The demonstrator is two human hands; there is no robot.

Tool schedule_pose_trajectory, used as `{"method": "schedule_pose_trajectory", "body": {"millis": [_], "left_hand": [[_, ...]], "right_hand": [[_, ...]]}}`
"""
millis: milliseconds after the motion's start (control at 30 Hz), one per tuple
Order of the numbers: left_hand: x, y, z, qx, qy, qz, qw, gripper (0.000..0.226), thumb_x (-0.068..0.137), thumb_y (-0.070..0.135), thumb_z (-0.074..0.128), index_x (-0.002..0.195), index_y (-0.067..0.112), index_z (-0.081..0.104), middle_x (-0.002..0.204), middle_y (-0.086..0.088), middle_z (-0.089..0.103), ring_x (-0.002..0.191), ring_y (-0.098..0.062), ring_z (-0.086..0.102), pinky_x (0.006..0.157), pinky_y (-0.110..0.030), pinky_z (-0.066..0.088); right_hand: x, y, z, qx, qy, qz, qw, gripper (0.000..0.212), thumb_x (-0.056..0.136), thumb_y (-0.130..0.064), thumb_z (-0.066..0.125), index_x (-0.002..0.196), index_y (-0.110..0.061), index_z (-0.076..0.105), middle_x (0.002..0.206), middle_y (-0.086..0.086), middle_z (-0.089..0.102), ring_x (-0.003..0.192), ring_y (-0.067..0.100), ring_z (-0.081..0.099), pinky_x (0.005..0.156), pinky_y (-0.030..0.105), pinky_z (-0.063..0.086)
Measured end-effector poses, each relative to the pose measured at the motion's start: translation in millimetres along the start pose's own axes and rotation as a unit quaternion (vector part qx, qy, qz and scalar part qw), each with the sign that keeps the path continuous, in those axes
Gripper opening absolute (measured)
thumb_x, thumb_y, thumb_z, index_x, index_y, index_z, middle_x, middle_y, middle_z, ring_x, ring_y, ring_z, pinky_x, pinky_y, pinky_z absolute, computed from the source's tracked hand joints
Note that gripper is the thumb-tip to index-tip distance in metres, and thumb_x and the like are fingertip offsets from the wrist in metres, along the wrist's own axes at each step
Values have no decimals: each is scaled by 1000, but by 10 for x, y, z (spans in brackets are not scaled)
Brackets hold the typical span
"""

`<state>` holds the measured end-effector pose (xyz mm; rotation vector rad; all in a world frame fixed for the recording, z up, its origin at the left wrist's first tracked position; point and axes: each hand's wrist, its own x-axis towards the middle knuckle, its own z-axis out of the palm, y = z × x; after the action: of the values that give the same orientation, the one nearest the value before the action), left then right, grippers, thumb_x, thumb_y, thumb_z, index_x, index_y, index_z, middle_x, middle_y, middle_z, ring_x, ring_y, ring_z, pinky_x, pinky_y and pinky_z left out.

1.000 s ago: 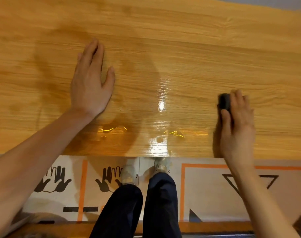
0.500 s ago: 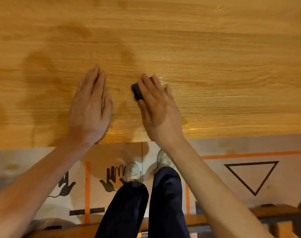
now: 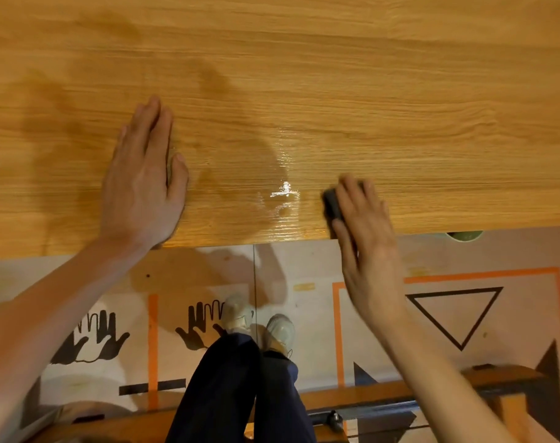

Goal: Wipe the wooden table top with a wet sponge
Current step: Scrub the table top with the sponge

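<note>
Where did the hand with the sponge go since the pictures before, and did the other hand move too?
The right hand swept the dark sponge leftward until it sat beside the left hand, then back to the right near the table's front edge. It kept hold of the sponge throughout. A shiny wet streak now shows between the hands. The left hand stayed flat on the wood in about the same place.

Left hand [image 3: 143,183] flat, fingers straight, on the wood-grain surface [image 3: 368,91]. Right hand [image 3: 364,231] near the front edge, gripping a small dark sponge [image 3: 331,204] against the wood. Glossy wet patch [image 3: 281,193] between the 2 hands. Below the edge: dark trousers [image 3: 237,388], pale shoes [image 3: 280,330], floor sheet printed with black handprints [image 3: 90,340] and a triangle outline [image 3: 457,314].
</note>
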<state>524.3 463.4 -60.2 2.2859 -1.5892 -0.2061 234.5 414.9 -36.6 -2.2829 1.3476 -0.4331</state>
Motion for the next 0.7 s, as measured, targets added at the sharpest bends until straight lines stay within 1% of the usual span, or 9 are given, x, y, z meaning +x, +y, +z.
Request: {"method": "schedule_pose_trajectory", "body": {"millis": [67, 133, 233, 300, 367, 433, 567, 633, 700], "left_hand": [[-5, 11, -3, -2, 5, -2, 1000, 53, 109, 21, 35, 158, 1, 27, 167, -13, 22, 156, -26, 17, 128, -42, 13], [-1, 23, -3, -1, 12, 2, 1000, 53, 109, 21, 36, 157, 1, 28, 167, -14, 23, 156, -27, 18, 128, -44, 15], [-1, 37, -17, -3, 11, -6, 1000, 53, 109, 22, 36, 158, 2, 28, 167, -12, 23, 156, -26, 17, 128, -42, 15], [-15, 36, -20, -2, 8, -8, 1000, 53, 110, 23, 35, 158, 3, 28, 168, -12, 22, 156, -25, 17, 128, -39, 13], [-14, 31, -21, -3, 3, -8, 1000, 53, 110, 24, 34, 158, 4, 27, 168, -11, 21, 156, -24, 16, 128, -38, 12], [0, 37, -23, -6, -2, -7, 1000, 53, 110, 25, 34, 159, 5, 27, 168, -10, 20, 157, -24, 15, 129, -38, 12], [-2, 52, -29, -3, 0, -13, 1000, 53, 110, 24, 35, 159, 5, 28, 168, -9, 21, 156, -24, 16, 128, -39, 13], [8, 50, -35, -2, -1, -16, 1000, 53, 110, 25, 36, 159, 6, 27, 168, -8, 20, 156, -24, 16, 128, -40, 14], [19, 41, -39, -5, -4, -20, 1000, 53, 110, 26, 36, 159, 7, 27, 169, -7, 20, 156, -23, 16, 128, -39, 14]], "right_hand": [[-218, 28, -6, -5, -4, -23, 1000, 44, 101, -12, 46, 145, -8, 41, 154, 5, 35, 148, 22, 21, 121, 48, 18], [-104, 88, -29, -11, -25, -44, 999, 44, 102, -15, 43, 145, -8, 41, 154, 5, 35, 148, 22, 21, 122, 46, 17], [460, 96, -32, -13, -39, -43, 998, 44, 104, -20, 38, 146, -9, 41, 155, 6, 34, 148, 24, 20, 122, 38, 11], [923, 89, 32, -4, -19, -16, 1000, 44, 103, -19, 37, 145, -8, 41, 155, 8, 34, 147, 27, 21, 121, 41, 11], [1123, 66, 91, 15, 3, 3, 1000, 44, 103, -18, 38, 145, -8, 40, 155, 8, 35, 148, 28, 20, 120, 42, 9], [872, 30, 112, 15, 5, -15, 1000, 43, 104, -18, 39, 146, -9, 41, 155, 7, 35, 148, 26, 20, 121, 40, 7], [-60, 11, 14, 3, -52, -109, 993, 42, 103, -17, 43, 144, -9, 43, 154, 4, 37, 147, 21, 22, 122, 42, 13], [0, 60, -24, 2, -77, -140, 987, 43, 103, -21, 39, 143, -9, 45, 153, 3, 38, 147, 20, 24, 122, 41, 15], [361, 25, 3, -6, -94, -140, 986, 44, 103, -24, 36, 144, -10, 44, 154, 3, 37, 147, 20, 23, 123, 34, 9]]}}
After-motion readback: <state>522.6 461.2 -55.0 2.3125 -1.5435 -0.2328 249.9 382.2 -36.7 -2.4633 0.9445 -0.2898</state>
